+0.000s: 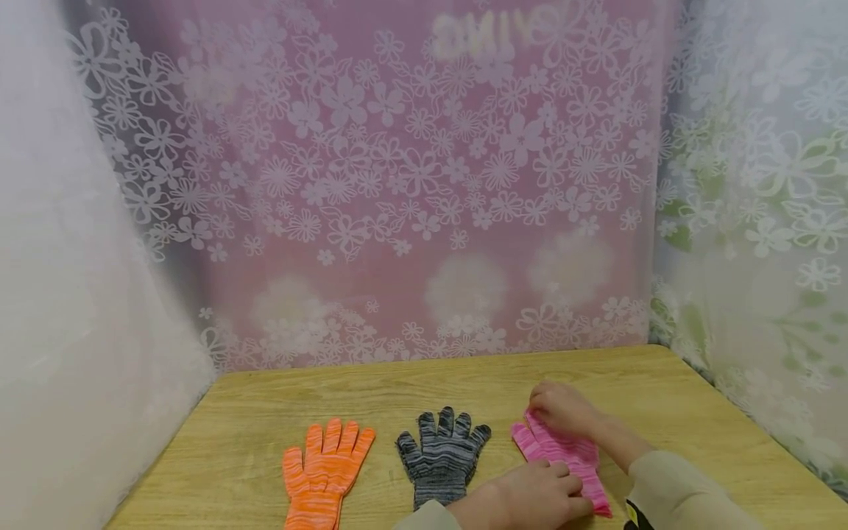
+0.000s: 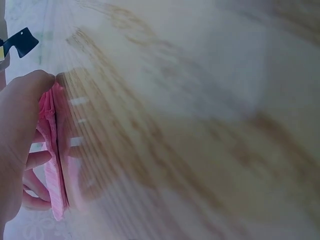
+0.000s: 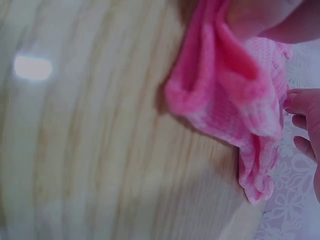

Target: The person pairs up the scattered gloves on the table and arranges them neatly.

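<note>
A pink striped knit glove (image 1: pixel 575 453) lies on the table under both hands. At its finger end my right hand (image 1: pixel 563 408) pinches a glove finger; in the right wrist view those fingers (image 3: pixel 270 15) reach in from the top over rumpled pink knit. My left hand (image 1: pixel 530 497) rests across the cuff side, thumb and fingers spread apart. The left wrist view has the thumb (image 2: pixel 37 82) at one end of the glove (image 2: pixel 55 165), with other fingertips touching its upper face. To the left lie a grey-and-black striped glove (image 1: pixel 445 453) and an orange striped glove (image 1: pixel 326 467), fingers pointing away.
The wood-grain table (image 1: pixel 245 412) has a far edge against a floral translucent curtain (image 1: pixel 411 184). White sheeting (image 1: pixel 86 258) hangs on the left, and a flowered curtain (image 1: pixel 762 221) stands along the right side.
</note>
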`<state>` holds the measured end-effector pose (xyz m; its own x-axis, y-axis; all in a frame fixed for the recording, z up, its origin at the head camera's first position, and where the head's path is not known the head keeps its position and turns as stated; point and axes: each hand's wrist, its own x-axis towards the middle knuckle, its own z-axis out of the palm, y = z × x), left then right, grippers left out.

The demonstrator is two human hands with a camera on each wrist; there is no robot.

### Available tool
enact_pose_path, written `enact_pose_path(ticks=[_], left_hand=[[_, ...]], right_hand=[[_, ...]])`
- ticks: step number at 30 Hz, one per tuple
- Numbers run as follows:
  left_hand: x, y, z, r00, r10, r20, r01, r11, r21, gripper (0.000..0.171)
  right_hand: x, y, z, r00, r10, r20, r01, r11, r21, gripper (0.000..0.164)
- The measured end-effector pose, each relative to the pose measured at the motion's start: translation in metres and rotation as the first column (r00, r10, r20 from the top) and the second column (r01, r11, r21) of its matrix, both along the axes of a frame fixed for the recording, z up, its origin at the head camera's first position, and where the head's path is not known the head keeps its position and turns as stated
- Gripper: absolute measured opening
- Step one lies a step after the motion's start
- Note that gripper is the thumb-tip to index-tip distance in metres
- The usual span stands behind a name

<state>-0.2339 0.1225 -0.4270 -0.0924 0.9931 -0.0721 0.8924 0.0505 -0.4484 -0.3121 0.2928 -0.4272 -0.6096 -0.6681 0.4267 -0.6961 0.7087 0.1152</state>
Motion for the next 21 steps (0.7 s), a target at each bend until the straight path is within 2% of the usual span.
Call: enact_pose_path(ticks=[7,16,21], left_hand=[[0.000,0.002,0.001,0.999,0.026,0.048,-0.025,1.000,-0.020,0.036],[0.002,0.000,0.003,0.999,0.028,0.016,-0.028,0.999,0.015,0.033],[0.002,0.000,0.004,0.999,0.033,0.029,-0.033,0.999,-0.004,0.034]], right_hand=[[-0.001,0.000,-0.002,0.996,0.045,-0.079,-0.044,0.999,0.010,0.012],[0.007,0.003,0.002,1.000,0.000,-0.017,0.000,1.000,-0.009,0.006],[0.014,0.006,0.004,1.000,0.028,-0.010,-0.028,0.999,-0.015,0.007]])
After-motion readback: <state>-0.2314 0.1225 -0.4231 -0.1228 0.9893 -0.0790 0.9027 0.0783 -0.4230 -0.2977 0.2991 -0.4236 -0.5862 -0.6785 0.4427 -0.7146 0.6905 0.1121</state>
